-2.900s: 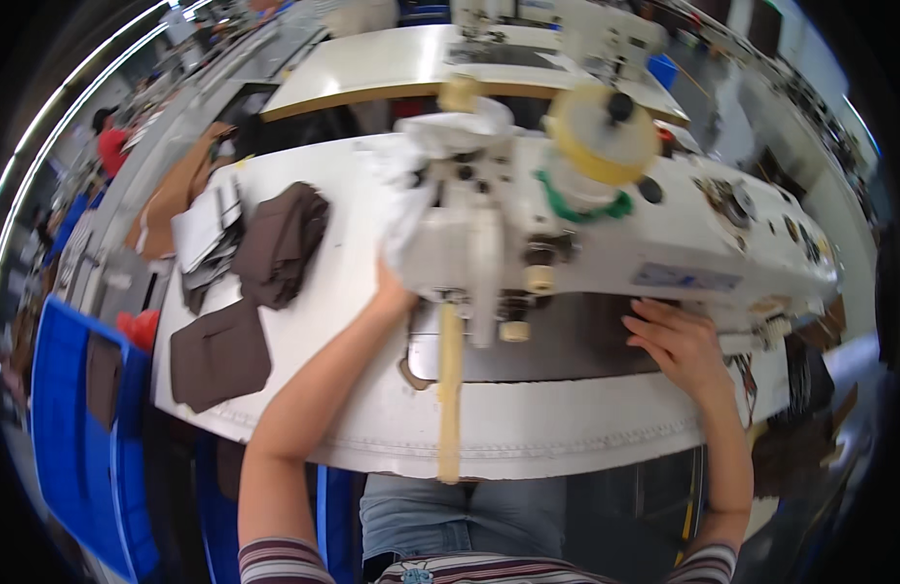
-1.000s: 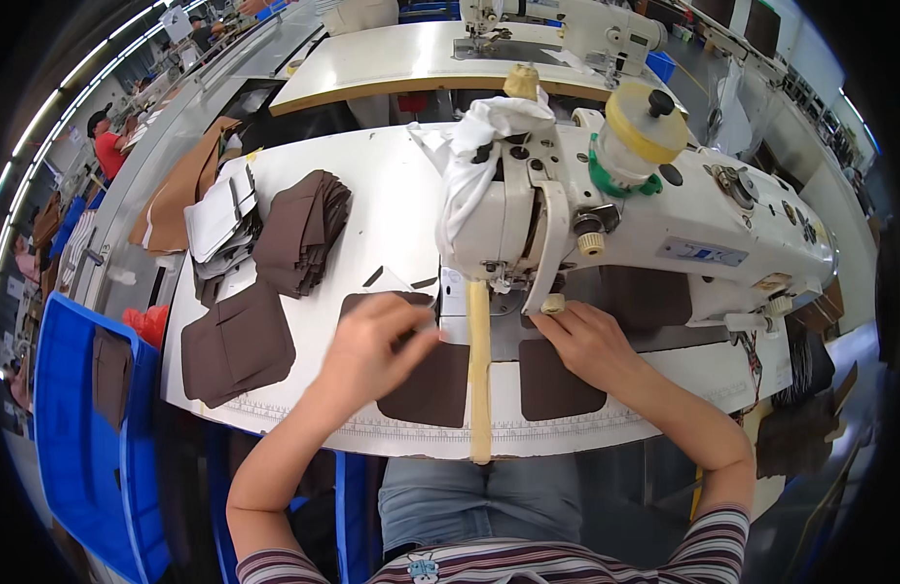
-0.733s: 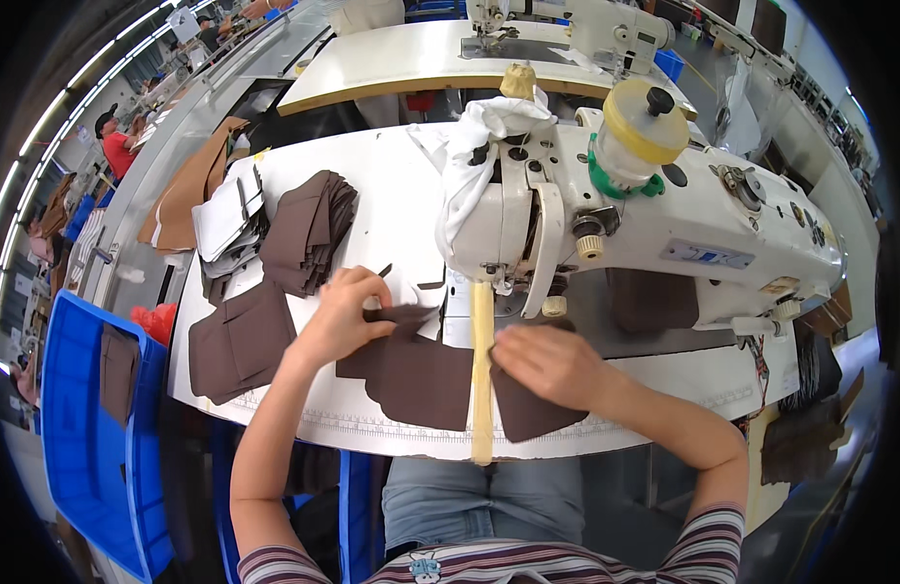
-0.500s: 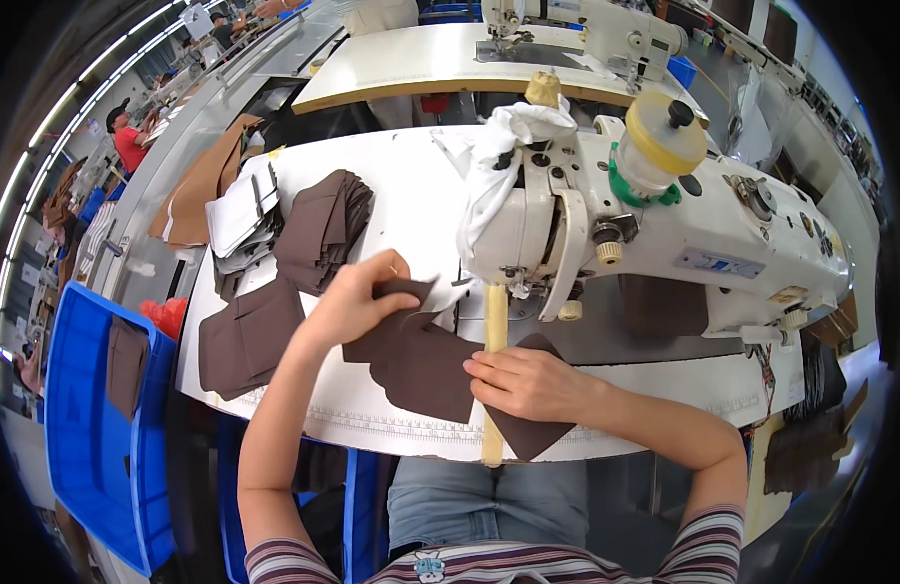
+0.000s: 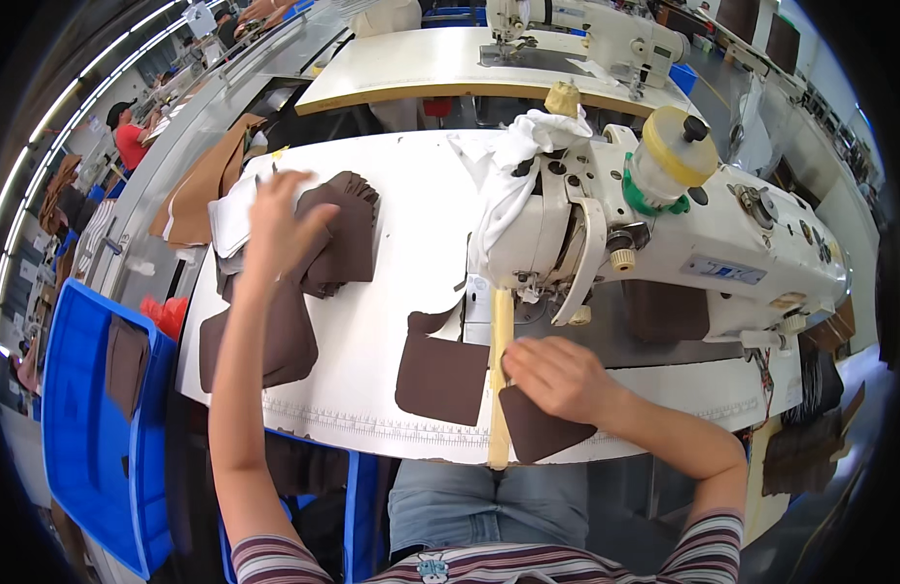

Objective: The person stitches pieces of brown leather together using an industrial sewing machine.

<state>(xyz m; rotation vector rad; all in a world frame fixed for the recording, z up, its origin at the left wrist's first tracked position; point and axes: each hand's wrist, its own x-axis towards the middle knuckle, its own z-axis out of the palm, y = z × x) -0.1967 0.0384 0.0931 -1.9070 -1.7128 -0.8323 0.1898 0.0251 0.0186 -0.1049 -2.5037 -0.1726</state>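
Observation:
My left hand (image 5: pixel 280 229) is raised over the stacks at the left, its fingers spread and nothing visible in them. Below it are a white stack of pieces (image 5: pixel 229 216) and a stack of dark brown fabric pieces (image 5: pixel 345 234). My right hand (image 5: pixel 559 378), fingers stretched out, rests at the top of a brown piece (image 5: pixel 540 428) on the table's front edge. A yellow strip (image 5: pixel 502 370) runs beside that hand toward the sewing machine (image 5: pixel 542 229). Left of the strip, another brown piece (image 5: pixel 442 378) lies flat with a narrow curved tail.
More brown pieces (image 5: pixel 289 341) lie at the table's left front. A blue bin (image 5: pixel 90 438) stands beyond the left edge. Tan material (image 5: pixel 202 190) lies behind the white stack. A second worktable (image 5: pixel 401 68) with a machine stands behind.
My left hand has let go of the brown fabric near the needle and moved up and left over the stacks. A rounded brown piece now tops the left front pile. My right hand shifted slightly right.

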